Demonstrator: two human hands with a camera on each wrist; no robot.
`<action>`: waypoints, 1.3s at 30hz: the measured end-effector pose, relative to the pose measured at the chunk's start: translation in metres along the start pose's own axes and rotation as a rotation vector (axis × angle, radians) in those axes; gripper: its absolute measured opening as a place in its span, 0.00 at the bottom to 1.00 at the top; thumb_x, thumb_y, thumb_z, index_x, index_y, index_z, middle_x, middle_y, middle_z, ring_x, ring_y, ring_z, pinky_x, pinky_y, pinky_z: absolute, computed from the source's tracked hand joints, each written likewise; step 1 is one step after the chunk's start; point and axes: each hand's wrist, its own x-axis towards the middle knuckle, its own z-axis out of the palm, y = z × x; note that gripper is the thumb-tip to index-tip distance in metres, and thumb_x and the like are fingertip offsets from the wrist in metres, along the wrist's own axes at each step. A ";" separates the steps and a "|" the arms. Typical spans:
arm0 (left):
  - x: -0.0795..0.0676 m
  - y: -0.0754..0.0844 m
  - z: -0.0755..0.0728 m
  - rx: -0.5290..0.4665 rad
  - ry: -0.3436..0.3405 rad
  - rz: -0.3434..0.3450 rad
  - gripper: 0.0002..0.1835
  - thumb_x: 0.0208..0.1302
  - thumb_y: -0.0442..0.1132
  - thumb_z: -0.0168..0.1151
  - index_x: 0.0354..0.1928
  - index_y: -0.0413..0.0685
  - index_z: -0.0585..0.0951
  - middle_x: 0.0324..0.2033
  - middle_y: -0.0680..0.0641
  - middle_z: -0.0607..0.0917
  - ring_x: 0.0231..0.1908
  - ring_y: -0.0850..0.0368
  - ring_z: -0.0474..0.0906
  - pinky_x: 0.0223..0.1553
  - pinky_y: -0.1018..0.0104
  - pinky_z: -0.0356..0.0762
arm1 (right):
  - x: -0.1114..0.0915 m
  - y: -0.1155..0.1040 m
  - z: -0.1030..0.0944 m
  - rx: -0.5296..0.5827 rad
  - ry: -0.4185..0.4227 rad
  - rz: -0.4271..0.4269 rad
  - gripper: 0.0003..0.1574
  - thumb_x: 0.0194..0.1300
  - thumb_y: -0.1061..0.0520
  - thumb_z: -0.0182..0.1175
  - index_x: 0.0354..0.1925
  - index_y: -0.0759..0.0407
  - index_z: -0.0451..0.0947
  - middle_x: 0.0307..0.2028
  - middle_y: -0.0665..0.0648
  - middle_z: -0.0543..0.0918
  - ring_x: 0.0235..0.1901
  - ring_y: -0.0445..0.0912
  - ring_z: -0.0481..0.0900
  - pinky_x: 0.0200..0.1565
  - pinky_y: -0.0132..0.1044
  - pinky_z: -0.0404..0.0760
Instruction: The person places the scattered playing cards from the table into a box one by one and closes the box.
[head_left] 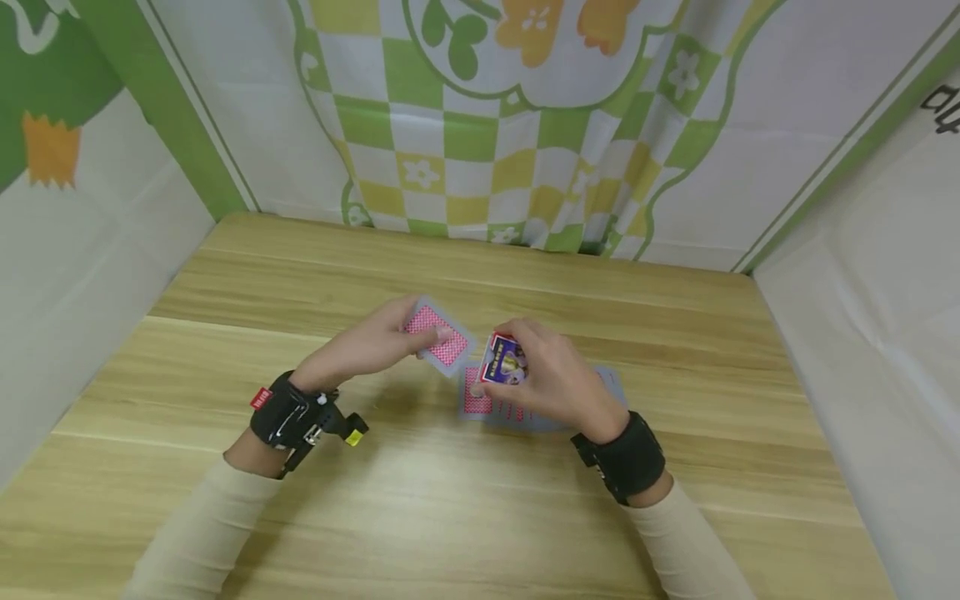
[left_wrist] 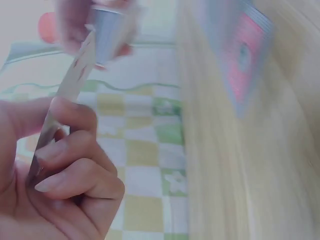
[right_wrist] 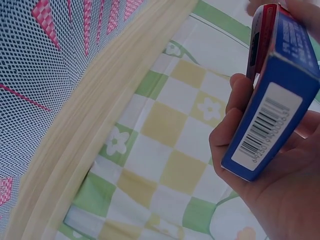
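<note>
My left hand (head_left: 378,340) pinches a playing card or thin stack of playing cards (head_left: 429,325), red-checked back up and thumb on top. In the left wrist view the held cards (left_wrist: 75,75) stand edge-on, with curled fingers along one side. My right hand (head_left: 558,375) grips a blue and red card box (head_left: 504,363) with a printed front, close to the left hand's cards. A barcode shows on the narrow end of the box (right_wrist: 295,70) in the right wrist view. Under the right hand, a fanned row of playing cards (head_left: 477,402) lies face down, partly hidden by that hand.
The wooden table (head_left: 420,500) runs back to a green and yellow checked curtain (head_left: 472,133). White sheets (head_left: 847,250) with green edging close in both sides. A black camera strap (head_left: 288,417) sits on the left wrist and another strap (head_left: 630,458) on the right.
</note>
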 end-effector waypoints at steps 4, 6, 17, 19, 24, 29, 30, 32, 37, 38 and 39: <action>-0.003 0.008 -0.003 -0.091 -0.013 -0.009 0.12 0.68 0.50 0.55 0.46 0.51 0.73 0.35 0.47 0.81 0.35 0.53 0.75 0.38 0.53 0.76 | 0.000 0.000 0.001 0.004 -0.001 -0.002 0.42 0.47 0.37 0.70 0.53 0.59 0.71 0.39 0.51 0.76 0.27 0.39 0.72 0.23 0.33 0.77; -0.002 0.009 0.000 -0.106 -0.025 -0.005 0.12 0.68 0.49 0.55 0.46 0.50 0.73 0.36 0.46 0.81 0.35 0.53 0.76 0.40 0.50 0.76 | 0.000 0.000 0.001 0.007 -0.001 -0.005 0.42 0.47 0.37 0.70 0.53 0.59 0.71 0.39 0.51 0.76 0.28 0.38 0.72 0.24 0.33 0.77; -0.002 0.011 0.011 -0.095 0.051 -0.032 0.11 0.69 0.47 0.55 0.47 0.49 0.73 0.37 0.47 0.81 0.37 0.52 0.76 0.41 0.45 0.75 | 0.002 -0.001 0.004 0.011 0.007 -0.034 0.42 0.48 0.37 0.70 0.53 0.59 0.70 0.39 0.51 0.75 0.28 0.37 0.72 0.24 0.32 0.77; -0.003 0.011 0.010 -0.090 0.057 -0.028 0.11 0.69 0.47 0.55 0.47 0.50 0.73 0.37 0.47 0.81 0.36 0.52 0.76 0.40 0.47 0.76 | 0.002 -0.001 0.004 0.004 0.012 -0.034 0.42 0.47 0.37 0.70 0.53 0.60 0.70 0.39 0.51 0.75 0.27 0.37 0.72 0.23 0.32 0.77; -0.004 0.012 0.007 -0.074 0.050 -0.024 0.11 0.69 0.46 0.54 0.47 0.50 0.73 0.35 0.47 0.82 0.35 0.52 0.76 0.39 0.48 0.75 | 0.002 -0.001 0.004 -0.006 0.012 -0.026 0.43 0.47 0.35 0.70 0.53 0.59 0.71 0.38 0.51 0.76 0.27 0.38 0.72 0.22 0.32 0.76; -0.004 0.013 0.009 -0.083 0.045 -0.033 0.11 0.69 0.47 0.55 0.47 0.50 0.73 0.36 0.47 0.81 0.36 0.52 0.76 0.39 0.48 0.75 | 0.002 -0.002 0.004 -0.002 0.010 -0.015 0.42 0.46 0.35 0.70 0.52 0.58 0.71 0.38 0.50 0.76 0.27 0.38 0.72 0.22 0.32 0.76; -0.004 0.013 0.011 -0.086 0.050 -0.033 0.11 0.69 0.47 0.55 0.47 0.50 0.73 0.36 0.47 0.81 0.36 0.52 0.76 0.39 0.47 0.75 | 0.002 -0.003 0.005 -0.002 0.010 -0.019 0.42 0.46 0.35 0.70 0.52 0.58 0.71 0.38 0.50 0.76 0.27 0.37 0.72 0.23 0.32 0.76; -0.002 0.013 0.016 -0.108 0.066 -0.030 0.12 0.69 0.47 0.55 0.47 0.50 0.72 0.37 0.47 0.81 0.36 0.52 0.76 0.40 0.44 0.75 | 0.002 -0.003 0.005 -0.004 0.009 -0.024 0.42 0.46 0.35 0.70 0.51 0.58 0.71 0.37 0.49 0.75 0.26 0.37 0.71 0.22 0.32 0.76; 0.003 0.012 0.034 -0.121 0.147 -0.016 0.14 0.69 0.51 0.54 0.47 0.51 0.70 0.36 0.47 0.79 0.35 0.53 0.74 0.37 0.49 0.76 | 0.001 -0.004 0.006 -0.002 0.021 -0.021 0.44 0.47 0.33 0.68 0.52 0.59 0.69 0.34 0.49 0.74 0.24 0.38 0.70 0.20 0.32 0.74; 0.003 0.012 0.037 -0.117 0.165 -0.018 0.14 0.69 0.52 0.54 0.47 0.51 0.70 0.36 0.47 0.79 0.35 0.53 0.74 0.36 0.51 0.76 | 0.001 -0.004 0.006 -0.002 0.026 -0.015 0.44 0.48 0.32 0.67 0.52 0.59 0.69 0.34 0.49 0.74 0.24 0.38 0.70 0.19 0.31 0.74; 0.004 0.012 0.041 -0.114 0.184 -0.020 0.15 0.68 0.52 0.53 0.47 0.51 0.69 0.36 0.47 0.79 0.35 0.54 0.74 0.36 0.53 0.76 | 0.001 -0.004 0.006 0.000 0.030 -0.012 0.44 0.48 0.32 0.67 0.52 0.60 0.69 0.34 0.49 0.74 0.24 0.38 0.70 0.19 0.31 0.74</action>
